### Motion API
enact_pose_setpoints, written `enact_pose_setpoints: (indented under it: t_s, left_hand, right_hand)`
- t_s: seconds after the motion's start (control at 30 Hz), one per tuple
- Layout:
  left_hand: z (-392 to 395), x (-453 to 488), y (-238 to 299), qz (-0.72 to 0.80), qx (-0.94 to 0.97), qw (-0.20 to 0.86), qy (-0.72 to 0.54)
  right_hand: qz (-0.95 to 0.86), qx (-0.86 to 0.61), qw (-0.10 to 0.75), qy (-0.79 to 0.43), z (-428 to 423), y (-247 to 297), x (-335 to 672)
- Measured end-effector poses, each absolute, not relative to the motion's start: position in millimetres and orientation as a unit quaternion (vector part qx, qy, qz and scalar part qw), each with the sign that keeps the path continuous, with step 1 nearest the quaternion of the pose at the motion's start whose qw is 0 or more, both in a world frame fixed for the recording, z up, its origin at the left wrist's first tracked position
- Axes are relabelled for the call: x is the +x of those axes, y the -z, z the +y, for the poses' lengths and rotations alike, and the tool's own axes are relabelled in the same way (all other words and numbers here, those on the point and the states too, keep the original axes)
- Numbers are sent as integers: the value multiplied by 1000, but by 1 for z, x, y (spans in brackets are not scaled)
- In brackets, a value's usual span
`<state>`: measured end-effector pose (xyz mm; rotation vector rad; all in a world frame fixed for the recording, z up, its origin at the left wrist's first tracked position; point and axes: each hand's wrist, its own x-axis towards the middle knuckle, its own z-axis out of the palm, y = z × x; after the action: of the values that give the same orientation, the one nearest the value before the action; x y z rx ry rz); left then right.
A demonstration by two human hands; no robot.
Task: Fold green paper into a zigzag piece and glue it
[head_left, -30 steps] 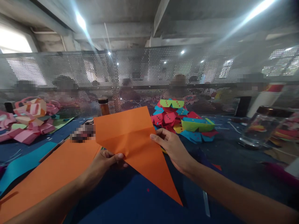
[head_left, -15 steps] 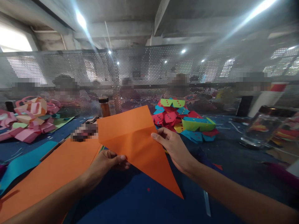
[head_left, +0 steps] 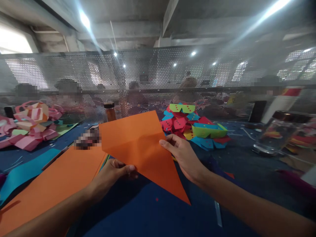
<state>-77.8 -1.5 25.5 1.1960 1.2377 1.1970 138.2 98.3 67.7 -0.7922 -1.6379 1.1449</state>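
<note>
A bent sheet of orange paper [head_left: 133,141] is held up above the dark blue table, its lower right corner drawn to a sharp point. My left hand [head_left: 117,172] pinches the lower left edge, thumb in front and fingers behind. On the other side, my right hand [head_left: 181,153] grips the right edge between thumb and fingers; some fingertips are hidden behind the paper. Below my left forearm lies a stack of larger orange sheets [head_left: 61,174]. A blue paper strip [head_left: 32,171] rests to the left of that stack.
Pink and peach folded paper pieces [head_left: 34,126] are heaped at far left. Behind my right hand stands a pile of colourful dotted paper shapes [head_left: 180,123]. A brown-filled jar [head_left: 110,112] and a tilted-looking clear bottle [head_left: 275,135] stand farther back. A perforated metal screen [head_left: 153,72] closes off the back.
The orange paper's left corner has shifted slightly left, and its pointed corner has risen a little. Both hands keep their hold in nearly the same places.
</note>
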Motion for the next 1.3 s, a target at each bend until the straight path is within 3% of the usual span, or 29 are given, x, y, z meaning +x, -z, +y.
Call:
enact_pose_setpoints:
  t_s: [1.3]
  left_hand:
    - [2,-74,-22,513,499,486,-502]
  right_hand:
    - [-645,-315,467,-516,89,-72,136]
